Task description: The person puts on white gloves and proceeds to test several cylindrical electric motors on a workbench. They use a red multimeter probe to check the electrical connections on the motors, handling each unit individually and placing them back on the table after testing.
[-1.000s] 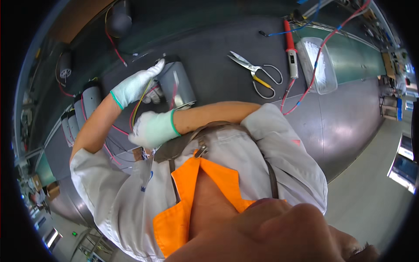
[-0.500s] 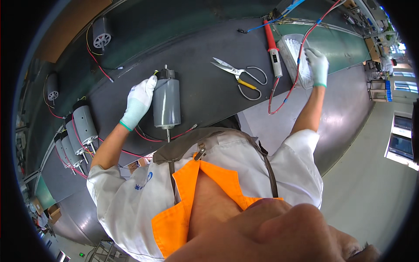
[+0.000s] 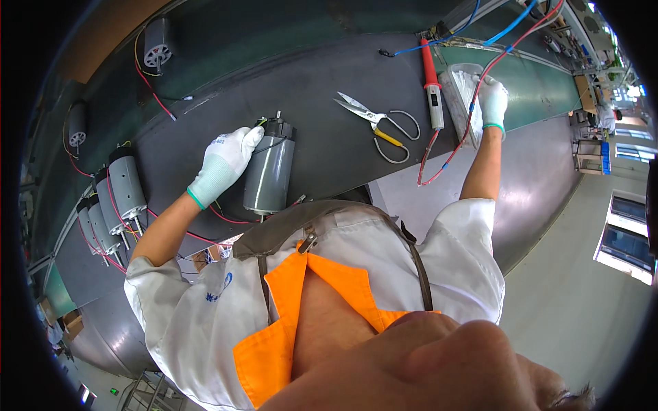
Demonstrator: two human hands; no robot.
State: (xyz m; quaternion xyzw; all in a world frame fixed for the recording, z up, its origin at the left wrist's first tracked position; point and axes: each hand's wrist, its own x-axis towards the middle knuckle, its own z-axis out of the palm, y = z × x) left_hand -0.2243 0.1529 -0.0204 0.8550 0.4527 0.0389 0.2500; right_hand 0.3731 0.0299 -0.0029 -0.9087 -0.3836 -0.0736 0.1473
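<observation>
Scissors (image 3: 375, 120) between, your left hand (image 3: 229, 151) presses its fingers together against the motor (image 3: 269, 172); your right hand (image 3: 493, 103)'s at the tub (image 3: 452, 103), fingers unclear!

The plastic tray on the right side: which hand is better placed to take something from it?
Probably the right hand: it is at the plastic tray, while the left hand is at the grey motor, on the far side of the scissors.

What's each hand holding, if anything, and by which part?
Left hand: at the gray motor, by its dark end; grip unclear. Right hand: at the tray; any hold hidden.
</observation>
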